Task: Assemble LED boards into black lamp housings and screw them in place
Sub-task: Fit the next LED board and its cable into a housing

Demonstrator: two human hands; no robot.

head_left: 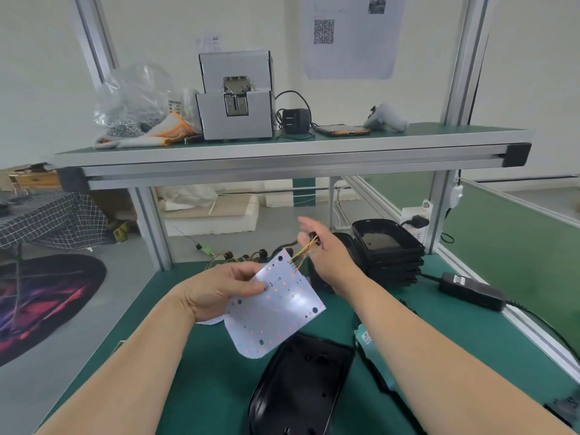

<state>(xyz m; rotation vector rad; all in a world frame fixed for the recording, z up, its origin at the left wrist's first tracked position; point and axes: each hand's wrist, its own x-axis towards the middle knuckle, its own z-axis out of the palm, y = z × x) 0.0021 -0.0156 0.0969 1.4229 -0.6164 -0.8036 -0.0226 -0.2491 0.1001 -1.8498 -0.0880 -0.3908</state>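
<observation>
White board (276, 306), held over the green mat (201, 387): my left hand (219, 290) grips its left edge. My right hand (329, 255) lifts the wires (303, 254) by their dark end piece, apparently pinched, though blur hides the fingertips. An open housing (301, 387) lies on the mat just below the board. To seat the board well, I judge: keep the wires slack and clear of the rim, lower the board level, and align its holes before screwing.

Phone (342, 130) beside a black adapter (295, 120) on the upper shelf (439, 130), QR-code sheet (351, 36) above, patterned rug (47, 302) far left
</observation>
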